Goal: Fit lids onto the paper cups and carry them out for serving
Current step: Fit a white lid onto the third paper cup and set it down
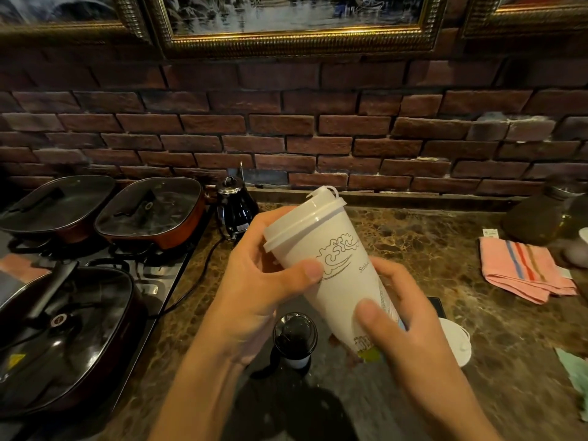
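I hold a tall white paper cup (342, 265) with a cloud drawing, tilted with its top away from me and to the left. A white plastic lid (307, 216) sits on its rim, its small tab sticking up. My left hand (264, 278) grips the cup's upper part just under the lid. My right hand (394, 313) wraps around the cup's lower end. Below the hands a smaller cup with a black lid (295, 333) stands on the counter. Another white lid (456, 340) lies on the counter at the right, partly hidden behind my right hand.
A stove (152, 265) at the left carries three lidded pans (149, 211). A black kettle (235, 205) stands by the brick wall (286, 128), its cord running along the marble counter (429, 243). A pink striped towel (525, 268) and dark jars (541, 214) are at the right.
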A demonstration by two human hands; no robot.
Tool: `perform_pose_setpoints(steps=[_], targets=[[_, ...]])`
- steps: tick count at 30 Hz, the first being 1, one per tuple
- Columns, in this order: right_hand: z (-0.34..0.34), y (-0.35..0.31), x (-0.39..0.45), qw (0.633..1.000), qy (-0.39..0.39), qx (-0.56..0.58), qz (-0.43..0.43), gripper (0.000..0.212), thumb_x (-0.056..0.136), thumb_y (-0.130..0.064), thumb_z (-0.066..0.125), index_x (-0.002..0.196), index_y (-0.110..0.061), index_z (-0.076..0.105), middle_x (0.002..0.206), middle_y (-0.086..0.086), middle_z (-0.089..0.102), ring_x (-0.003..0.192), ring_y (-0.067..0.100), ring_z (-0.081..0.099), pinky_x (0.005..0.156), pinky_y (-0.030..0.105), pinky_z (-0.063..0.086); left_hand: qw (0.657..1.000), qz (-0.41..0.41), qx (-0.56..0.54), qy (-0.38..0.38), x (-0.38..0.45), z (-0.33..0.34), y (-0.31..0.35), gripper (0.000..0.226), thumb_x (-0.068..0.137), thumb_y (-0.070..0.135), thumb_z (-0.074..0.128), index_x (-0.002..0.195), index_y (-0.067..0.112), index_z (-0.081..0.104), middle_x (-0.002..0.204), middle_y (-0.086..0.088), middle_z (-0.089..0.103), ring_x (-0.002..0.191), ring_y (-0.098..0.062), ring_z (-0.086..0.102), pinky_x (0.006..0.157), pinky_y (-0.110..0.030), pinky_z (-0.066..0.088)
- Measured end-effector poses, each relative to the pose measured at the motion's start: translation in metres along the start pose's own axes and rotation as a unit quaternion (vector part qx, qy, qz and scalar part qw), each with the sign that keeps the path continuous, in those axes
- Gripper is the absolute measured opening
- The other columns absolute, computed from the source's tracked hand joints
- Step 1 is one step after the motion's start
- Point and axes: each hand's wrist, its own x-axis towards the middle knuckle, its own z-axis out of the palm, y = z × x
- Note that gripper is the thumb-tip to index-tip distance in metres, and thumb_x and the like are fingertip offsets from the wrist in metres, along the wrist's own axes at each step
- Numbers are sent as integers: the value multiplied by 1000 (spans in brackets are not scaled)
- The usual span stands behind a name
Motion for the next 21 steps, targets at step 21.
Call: perform_pose_setpoints(steps=[21], targets=[[-10, 1, 3, 999, -36, -10, 17, 72, 66, -67, 77, 129, -44, 52, 116, -6, 70, 91, 18, 74, 60, 25, 60, 1000, 9, -9, 4, 1, 4, -8, 63, 64, 15, 84, 121, 27, 63, 111, -4, 69, 103, -27, 69, 73, -36, 59]])
